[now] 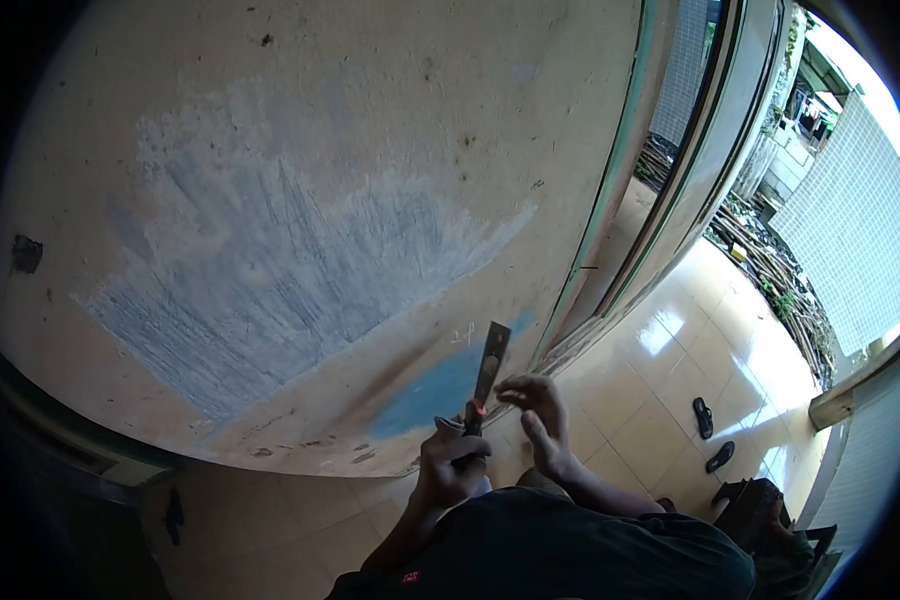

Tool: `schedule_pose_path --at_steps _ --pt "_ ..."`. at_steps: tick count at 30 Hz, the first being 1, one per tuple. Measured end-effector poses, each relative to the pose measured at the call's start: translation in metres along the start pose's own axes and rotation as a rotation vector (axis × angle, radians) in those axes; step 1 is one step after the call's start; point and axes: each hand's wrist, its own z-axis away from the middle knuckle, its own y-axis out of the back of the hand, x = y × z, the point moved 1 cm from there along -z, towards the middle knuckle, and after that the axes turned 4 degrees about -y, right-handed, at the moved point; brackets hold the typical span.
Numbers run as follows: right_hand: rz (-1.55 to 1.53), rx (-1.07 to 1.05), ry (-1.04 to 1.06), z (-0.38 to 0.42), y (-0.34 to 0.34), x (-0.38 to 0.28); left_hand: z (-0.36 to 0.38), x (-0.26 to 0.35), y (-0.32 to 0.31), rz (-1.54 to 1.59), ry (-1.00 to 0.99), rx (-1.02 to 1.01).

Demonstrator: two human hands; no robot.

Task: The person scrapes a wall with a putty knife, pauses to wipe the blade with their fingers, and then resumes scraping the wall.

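Note:
My left hand (450,466) is closed round the handle of a putty knife (491,362), whose blade points up and away from me. A red band shows near the base of the blade. Another dark, flat edge sticks out beside the fist; I cannot make out what it belongs to. To the right of the blade, my right hand (542,418) is raised with fingers bent and thumb apart, holding nothing visible. Before me stands a beige wall (370,120) bearing a large scuffed grey-white patch (270,270). Lower down is a light-blue patch (425,395), close behind the knife.
Shiny tiles (620,370) cover the floor. A pair of dark sandals, one being this sandal (704,418), lies to the right near a dark chair-like object (755,510). A door or window frame (670,190) borders the wall. Outside, sticks (780,270) are heaped beside mesh sheeting (850,220).

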Motion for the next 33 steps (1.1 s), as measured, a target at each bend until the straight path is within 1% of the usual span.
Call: schedule_pose_path --at_steps 1,2,3,5,7,9,11,12,13,15,16,17,19,21,23,24,25,27,28,29,31,32,33 --pt "-0.073 -0.022 -0.139 0.012 -0.007 0.0 0.0 0.007 -0.001 -0.081 0.023 -0.078" --pt "-0.072 -0.093 -0.238 0.022 -0.01 0.0 0.003 0.008 -0.003 -0.127 0.055 -0.179" --pt "-0.071 -0.164 -0.338 0.028 -0.012 0.001 0.002 0.011 -0.007 -0.094 -0.021 -0.212" --pt "-0.053 -0.142 -0.333 0.029 -0.013 0.005 0.013 0.006 -0.017 -0.126 -0.058 -0.208" --pt "-0.025 -0.221 -0.509 0.02 -0.009 0.007 0.013 0.013 -0.015 -0.148 -0.037 -0.229" --pt "0.018 -0.196 -0.473 0.016 -0.011 0.006 0.013 0.015 -0.01 -0.171 -0.02 -0.236" --pt "-0.003 -0.273 -0.378 0.013 -0.012 0.007 0.019 0.008 -0.001 -0.088 -0.082 -0.148" --pt "-0.029 -0.315 -0.381 0.011 -0.012 0.006 0.025 0.002 0.001 -0.013 -0.017 -0.153" --pt "-0.035 -0.318 -0.387 0.008 -0.013 0.004 0.03 -0.002 0.0 -0.017 -0.009 -0.151" --pt "-0.07 -0.381 -0.376 -0.001 -0.018 -0.003 0.034 -0.001 0.0 0.157 0.101 -0.061" --pt "-0.146 -0.458 -0.404 -0.007 -0.021 -0.004 0.032 0.002 0.0 0.245 0.153 -0.014" --pt "-0.151 -0.461 -0.414 -0.011 -0.024 -0.002 0.03 0.005 0.0 0.334 0.203 0.035" --pt "-0.145 -0.508 -0.262 -0.02 -0.028 0.004 0.024 0.01 -0.002 0.514 0.292 0.139" --pt "-0.16 -0.556 -0.255 -0.028 -0.03 0.005 0.016 0.013 0.006 0.554 0.288 0.128" --pt "-0.151 -0.582 -0.207 -0.036 -0.036 0.002 0.006 0.017 0.01 0.934 0.193 0.158" --pt "-0.195 -0.612 -0.222 -0.041 -0.04 0.0 0.005 0.019 0.01 1.001 0.135 0.179" --pt "-0.204 -0.612 -0.224 -0.044 -0.042 -0.003 0.006 0.02 0.014 0.995 0.142 0.182" --pt "-0.288 -0.664 -0.229 -0.052 -0.044 -0.007 0.01 0.025 0.026 1.294 0.145 -0.027" --pt "-0.294 -0.735 -0.171 -0.057 -0.043 -0.006 0.005 0.033 0.029 1.299 0.167 -0.059" --pt "-0.307 -0.736 -0.163 -0.062 -0.043 -0.009 0.001 0.034 0.03 1.285 0.172 -0.06" --pt "-0.193 -0.692 -0.06 -0.07 -0.043 -0.02 -0.005 0.035 0.033 1.293 0.099 -0.116" --pt "-0.212 -0.685 -0.057 -0.077 -0.04 -0.028 -0.009 0.042 0.036 1.226 0.137 -0.071" --pt "-0.037 -0.719 -0.036 -0.086 -0.036 -0.038 -0.011 0.046 0.041 1.212 0.156 -0.072"
